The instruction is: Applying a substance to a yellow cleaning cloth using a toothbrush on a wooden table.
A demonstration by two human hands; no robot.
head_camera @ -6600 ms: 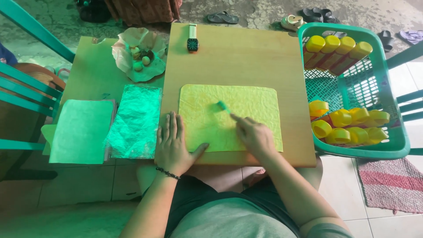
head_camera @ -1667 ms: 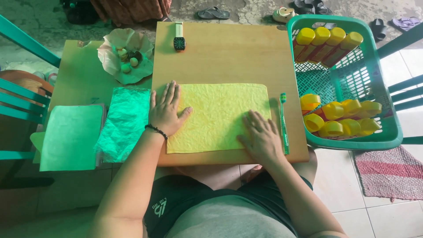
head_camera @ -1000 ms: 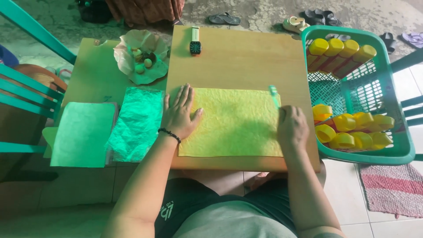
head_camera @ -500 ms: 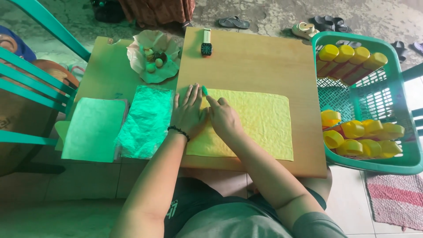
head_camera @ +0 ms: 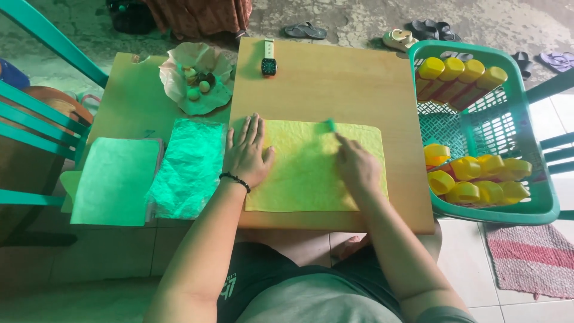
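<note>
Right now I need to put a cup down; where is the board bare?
Bare wood on the board between the wristwatch and the basket. Nearer, the yellow sheet under the left hand and right hand crowds it.

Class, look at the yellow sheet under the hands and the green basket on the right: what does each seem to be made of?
Yellow sheet: probably thin paper or a soft wrapper, matte, faintly crinkled, lying flat under the left hand. Green basket: moulded plastic, smooth, with a lattice of open holes in its walls.

green basket (head_camera: 541, 206) of yellow rolls (head_camera: 475, 182) at right, wristwatch (head_camera: 268, 64) at top centre, green sheets (head_camera: 188, 167) at left, sandals (head_camera: 305, 30) along top edge.
</note>
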